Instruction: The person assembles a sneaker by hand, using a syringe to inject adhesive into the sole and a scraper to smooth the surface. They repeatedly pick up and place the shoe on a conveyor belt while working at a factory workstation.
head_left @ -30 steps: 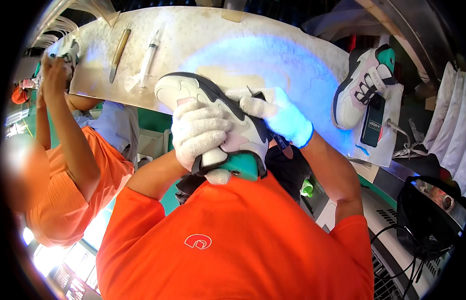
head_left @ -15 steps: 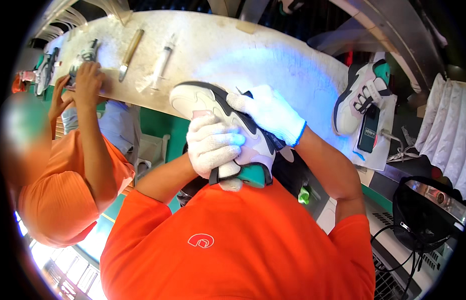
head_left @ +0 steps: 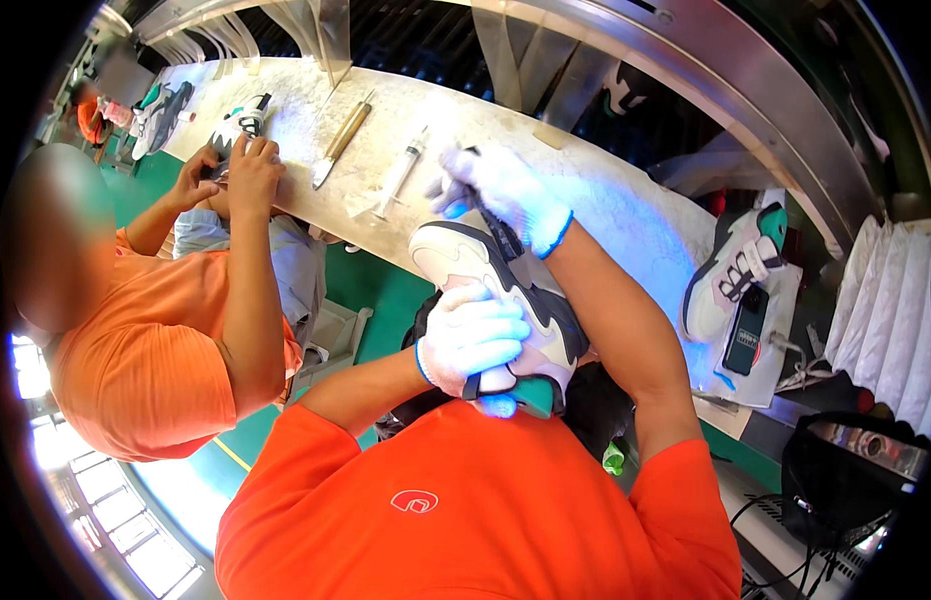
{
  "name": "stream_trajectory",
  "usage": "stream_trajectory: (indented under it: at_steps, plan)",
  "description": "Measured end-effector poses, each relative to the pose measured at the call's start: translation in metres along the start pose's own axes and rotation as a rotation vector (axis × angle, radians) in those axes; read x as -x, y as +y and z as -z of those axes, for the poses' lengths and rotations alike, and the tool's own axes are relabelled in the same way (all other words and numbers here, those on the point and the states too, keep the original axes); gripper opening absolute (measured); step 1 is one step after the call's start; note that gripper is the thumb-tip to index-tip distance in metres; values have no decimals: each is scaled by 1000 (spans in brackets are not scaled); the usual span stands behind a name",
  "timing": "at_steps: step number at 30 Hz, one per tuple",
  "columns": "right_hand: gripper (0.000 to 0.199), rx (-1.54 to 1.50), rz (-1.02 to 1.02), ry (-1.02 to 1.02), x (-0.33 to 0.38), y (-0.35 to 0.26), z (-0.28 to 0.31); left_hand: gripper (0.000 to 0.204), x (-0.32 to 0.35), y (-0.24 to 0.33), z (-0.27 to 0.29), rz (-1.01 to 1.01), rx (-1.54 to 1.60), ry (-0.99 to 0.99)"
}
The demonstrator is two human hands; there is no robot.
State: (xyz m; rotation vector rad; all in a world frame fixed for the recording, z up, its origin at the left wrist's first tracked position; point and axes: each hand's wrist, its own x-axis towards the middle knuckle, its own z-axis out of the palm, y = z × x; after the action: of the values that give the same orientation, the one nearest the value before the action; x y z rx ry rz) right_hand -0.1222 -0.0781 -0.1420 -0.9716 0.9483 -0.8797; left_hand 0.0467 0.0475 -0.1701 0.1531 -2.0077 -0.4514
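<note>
In front of my chest a white and black sneaker with a green heel lies sole side turned partly away, its toe pointing up and left. My gloved left hand is wrapped round its heel half. Beyond the shoe, my gloved right hand is closed on a dark flexible strip, which stretches down to the shoe's edge. Motion blurs these fingertips, and whether the strip is part of the shoe I cannot tell.
On the pale worktable lie a syringe and a wooden-handled blade. A matching sneaker and a phone sit at the right. At left, a co-worker's hands handle another shoe.
My right hand has lifted up and away from the shoe, drawing the dark strip out. My left hand keeps its hold on the heel. The whole view has shifted.
</note>
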Motion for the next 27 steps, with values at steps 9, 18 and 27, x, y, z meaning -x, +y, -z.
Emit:
stream_trajectory:
  at_steps: [9, 18, 27]
  plan:
    - [39, 52, -85, -96, -15, 16, -8, 29, -2, -11, -7, -81, 49, 110]
    - [37, 560, -41, -303, -9, -24, -27, 52, -2, -12, -3, -50, 104, 27]
    - [53, 632, -147, -303, -35, -16, -17, 67, -16, -14, -6, 44, 84, 99]
